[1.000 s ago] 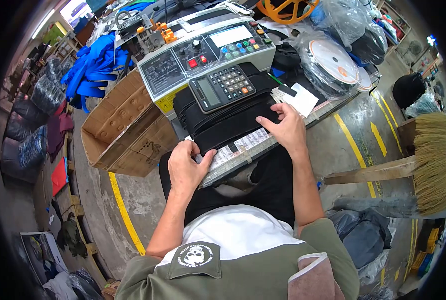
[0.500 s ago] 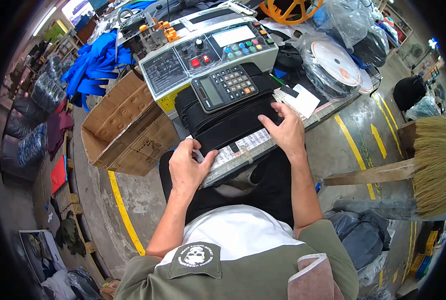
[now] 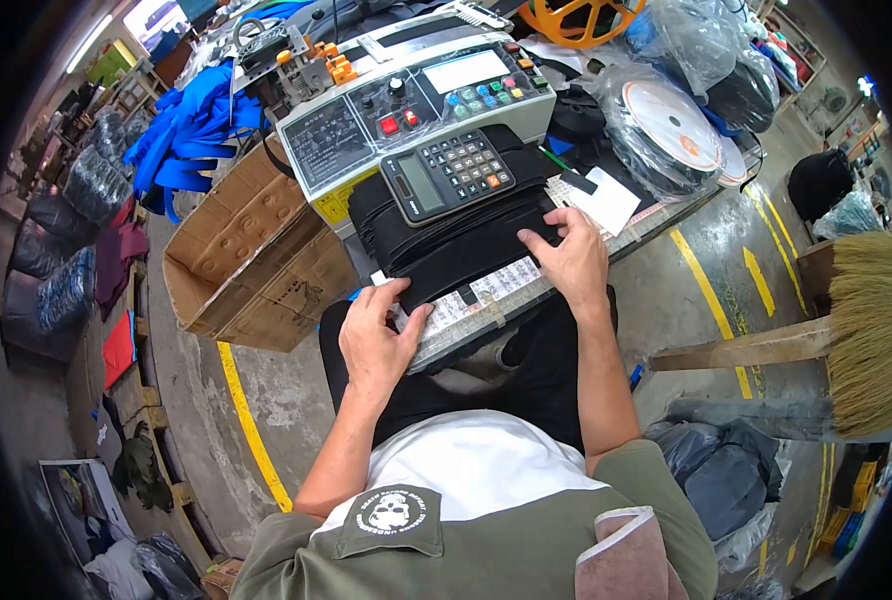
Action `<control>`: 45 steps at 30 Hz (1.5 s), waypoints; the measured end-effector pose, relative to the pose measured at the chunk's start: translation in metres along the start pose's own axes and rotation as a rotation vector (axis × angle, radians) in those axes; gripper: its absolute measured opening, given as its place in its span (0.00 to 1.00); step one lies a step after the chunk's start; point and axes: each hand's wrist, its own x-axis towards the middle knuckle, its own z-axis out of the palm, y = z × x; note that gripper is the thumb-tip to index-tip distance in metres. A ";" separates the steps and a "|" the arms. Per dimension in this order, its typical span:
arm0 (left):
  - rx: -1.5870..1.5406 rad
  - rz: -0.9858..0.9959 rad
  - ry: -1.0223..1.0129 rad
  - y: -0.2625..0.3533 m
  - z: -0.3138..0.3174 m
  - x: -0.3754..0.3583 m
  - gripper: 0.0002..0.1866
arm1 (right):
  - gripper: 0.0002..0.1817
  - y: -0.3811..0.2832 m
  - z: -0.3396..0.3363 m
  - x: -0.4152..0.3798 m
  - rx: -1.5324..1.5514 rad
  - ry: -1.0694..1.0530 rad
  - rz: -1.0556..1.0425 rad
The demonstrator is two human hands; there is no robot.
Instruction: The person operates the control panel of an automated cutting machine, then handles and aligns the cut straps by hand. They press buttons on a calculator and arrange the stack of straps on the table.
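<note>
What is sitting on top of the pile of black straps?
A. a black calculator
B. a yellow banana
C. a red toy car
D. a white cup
A: a black calculator with grey keys lies on top of the stack of black fabric straps, just in front of the grey machine control panel.

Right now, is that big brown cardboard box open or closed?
Open. The cardboard box has its flaps spread outward, and its bare brown inside shows. It sits beside the machine, left of the person's left hand.
</note>
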 end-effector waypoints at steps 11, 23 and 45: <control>0.010 -0.035 0.012 -0.004 -0.007 -0.001 0.28 | 0.18 0.014 0.003 0.022 0.086 -0.018 0.100; -0.046 -0.007 0.036 -0.008 0.003 0.001 0.32 | 0.27 -0.002 -0.006 0.014 0.094 -0.112 0.069; 0.079 0.255 0.089 -0.005 0.010 0.002 0.15 | 0.12 0.022 -0.019 0.006 0.120 -0.200 -0.500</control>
